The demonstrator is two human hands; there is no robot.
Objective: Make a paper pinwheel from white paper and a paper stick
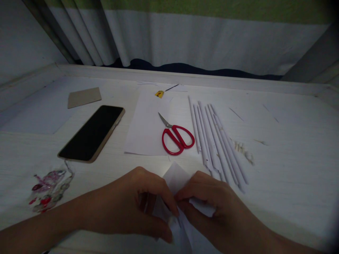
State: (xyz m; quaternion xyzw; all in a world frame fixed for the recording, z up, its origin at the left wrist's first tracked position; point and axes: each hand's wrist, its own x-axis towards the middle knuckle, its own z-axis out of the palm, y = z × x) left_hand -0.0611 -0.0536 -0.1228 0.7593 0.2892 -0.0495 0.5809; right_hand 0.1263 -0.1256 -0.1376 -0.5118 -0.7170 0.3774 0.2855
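Observation:
A white sheet of paper (177,176) lies under both hands near the front of the table, one corner pointing away from me. My right hand (212,208) pinches this paper between thumb and forefinger. On its other side, my left hand (143,208) curls round the paper with forefinger and thumb at a rolled or folded part. The lower part of the sheet runs out of view. Just beyond the hands lie scissors (171,132) with red handles, blades apart, partly on another white sheet (143,123). Several rolled paper sticks (214,137) lie side by side to the right.
A dark-screened phone (92,132) lies at left, with a beaded charm (50,190) attached near its lower end. Behind it is a grey-brown card piece (84,97). A small yellow item (159,94) and paper scraps (242,150) lie farther off. A raised ledge (185,76) borders the table below the curtain (185,42).

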